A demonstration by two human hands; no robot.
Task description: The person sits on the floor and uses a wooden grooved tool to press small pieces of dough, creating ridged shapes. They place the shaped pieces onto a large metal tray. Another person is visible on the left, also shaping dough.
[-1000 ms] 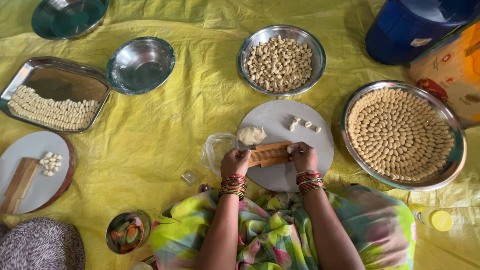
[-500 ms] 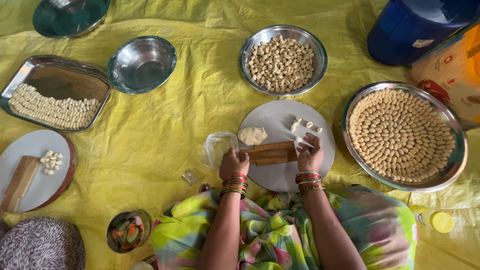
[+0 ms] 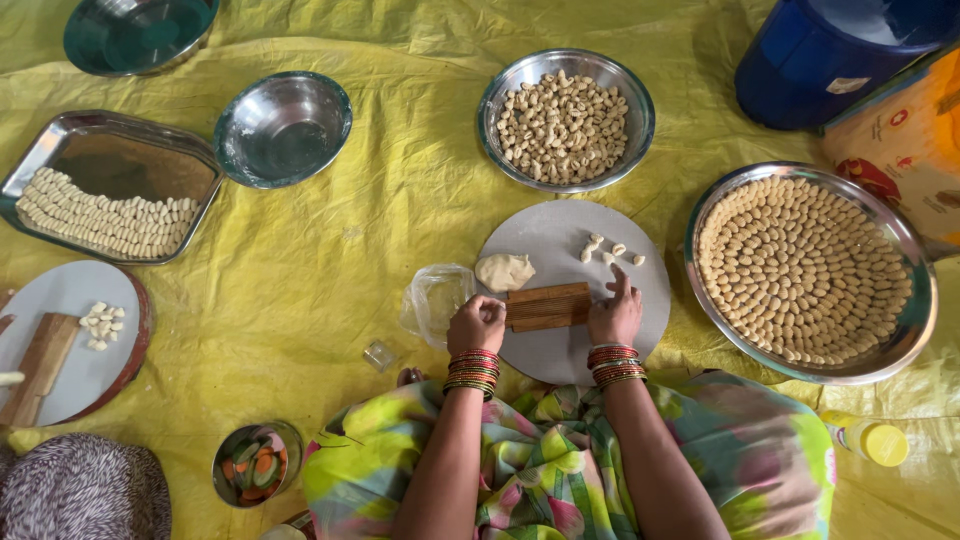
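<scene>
Left hand (image 3: 477,325) gripped ridged wooden board (image 3: 547,306) at its end, steadying it on round grey board (image 3: 560,245); right hand (image 3: 615,313), fingers extended, pressed beside small dough pieces (image 3: 608,250). Dough lump (image 3: 503,270) near board's left edge.

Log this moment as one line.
left hand: steadies ridged wooden board | right hand: fingers at board's edge | round grey slab: small dough pieces

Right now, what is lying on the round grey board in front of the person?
On the round grey board lie a lump of dough, a few small shaped pieces and a ridged wooden block. Both hands, left and right, cover the block's ends.
</scene>
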